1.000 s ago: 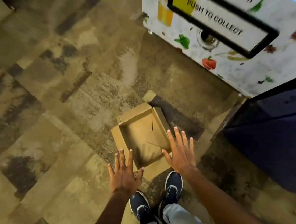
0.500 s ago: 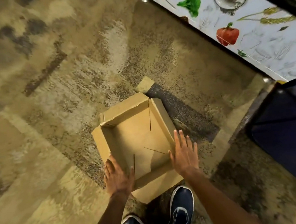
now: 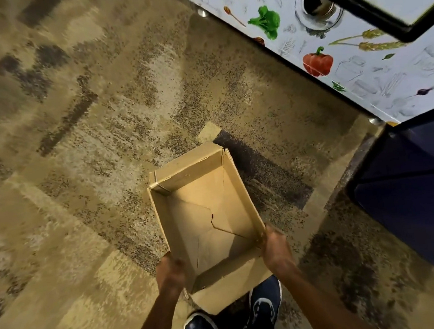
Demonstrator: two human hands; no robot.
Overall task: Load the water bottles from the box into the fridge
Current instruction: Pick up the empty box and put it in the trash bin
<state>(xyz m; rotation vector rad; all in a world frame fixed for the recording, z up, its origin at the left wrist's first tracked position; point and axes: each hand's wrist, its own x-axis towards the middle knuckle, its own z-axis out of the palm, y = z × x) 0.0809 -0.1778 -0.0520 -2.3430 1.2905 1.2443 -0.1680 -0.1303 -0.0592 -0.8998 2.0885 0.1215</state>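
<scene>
A box (image 3: 211, 218) is set on the floor (image 3: 75, 152), directly in front of two shoes (image 3: 262, 304). The box is gripped at its near corners: the left hand (image 3: 169, 272) is placed on its left wall, the right hand (image 3: 275, 249) on its right wall. Nothing is seen lying inside the box. Beyond it and to the right, a vending machine (image 3: 334, 66) is stood on the floor, and a cabinet (image 3: 413, 184) is found just beside the machine, to the right of the box.
</scene>
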